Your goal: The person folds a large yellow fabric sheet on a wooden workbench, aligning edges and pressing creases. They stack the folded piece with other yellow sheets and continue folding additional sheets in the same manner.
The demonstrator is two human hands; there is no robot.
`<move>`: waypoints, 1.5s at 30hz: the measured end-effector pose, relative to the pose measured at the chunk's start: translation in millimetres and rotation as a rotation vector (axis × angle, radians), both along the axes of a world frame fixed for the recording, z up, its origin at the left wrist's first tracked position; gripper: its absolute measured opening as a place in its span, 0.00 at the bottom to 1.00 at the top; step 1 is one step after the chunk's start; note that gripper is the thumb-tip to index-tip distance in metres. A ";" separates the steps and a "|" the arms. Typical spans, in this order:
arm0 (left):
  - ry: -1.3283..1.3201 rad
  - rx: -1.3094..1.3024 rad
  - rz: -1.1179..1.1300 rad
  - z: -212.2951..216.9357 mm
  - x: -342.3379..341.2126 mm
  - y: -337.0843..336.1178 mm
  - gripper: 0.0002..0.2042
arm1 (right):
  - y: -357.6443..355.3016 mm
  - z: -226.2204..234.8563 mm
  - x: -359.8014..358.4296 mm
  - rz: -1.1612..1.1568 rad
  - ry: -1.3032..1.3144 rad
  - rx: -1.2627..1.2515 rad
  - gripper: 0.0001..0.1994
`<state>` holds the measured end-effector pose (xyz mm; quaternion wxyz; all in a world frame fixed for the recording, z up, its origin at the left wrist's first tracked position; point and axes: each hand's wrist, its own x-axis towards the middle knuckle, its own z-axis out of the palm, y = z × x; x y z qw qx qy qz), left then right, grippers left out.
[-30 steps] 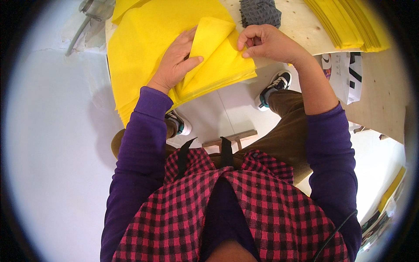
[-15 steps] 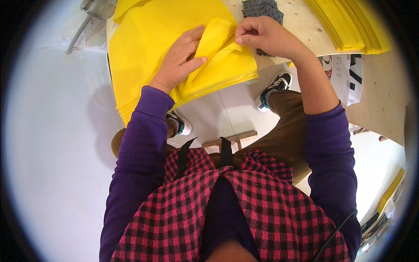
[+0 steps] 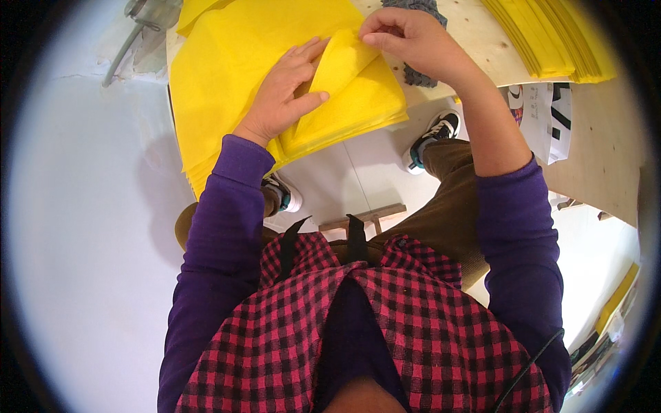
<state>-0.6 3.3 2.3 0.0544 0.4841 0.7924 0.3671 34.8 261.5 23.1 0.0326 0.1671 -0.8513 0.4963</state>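
Observation:
A pile of yellow fabric sheets covers the near left part of a pale wooden table. My left hand lies on the pile with its fingers stretched out, thumb apart, beside a folded-over flap. That flap, a yellow fabric sheet, is turned up in the middle of the pile. At its far right edge my right hand pinches the fabric between thumb and fingertips. Behind and under my right hand sits a dark grey textured cloth, partly hidden by the hand.
More stacked yellow fabric lies on the wooden table at the far right. A white printed bag is beneath its edge. A small wooden stool stands between my legs. A grey metal pipe is by the wall at far left.
My right hand has moved up and slightly left with the pinched edge. The flap now lies flatter and smoother. My left hand stays almost in place.

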 end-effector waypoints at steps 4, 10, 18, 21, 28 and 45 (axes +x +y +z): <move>-0.023 0.038 -0.030 -0.6 -1.7 0.1 0.24 | 21.1 2.5 8.8 0.193 -0.153 0.006 0.07; -0.064 0.089 -0.039 1.0 0.2 1.4 0.23 | 18.2 -8.5 14.2 0.285 -0.263 0.110 0.08; -0.029 0.061 -0.035 -2.5 -3.2 -0.3 0.23 | 13.7 -3.4 11.8 0.220 -0.266 0.093 0.06; -0.012 0.056 -0.017 -4.3 -2.8 -1.7 0.22 | 13.5 -0.4 10.5 0.224 -0.251 0.098 0.06; 0.018 0.042 -0.023 -2.6 -2.6 -1.3 0.21 | 8.5 -2.7 5.9 0.170 -0.127 0.060 0.09; 0.048 0.017 -0.022 -1.6 -1.5 -1.8 0.24 | 23.3 0.7 13.3 0.213 -0.200 0.072 0.06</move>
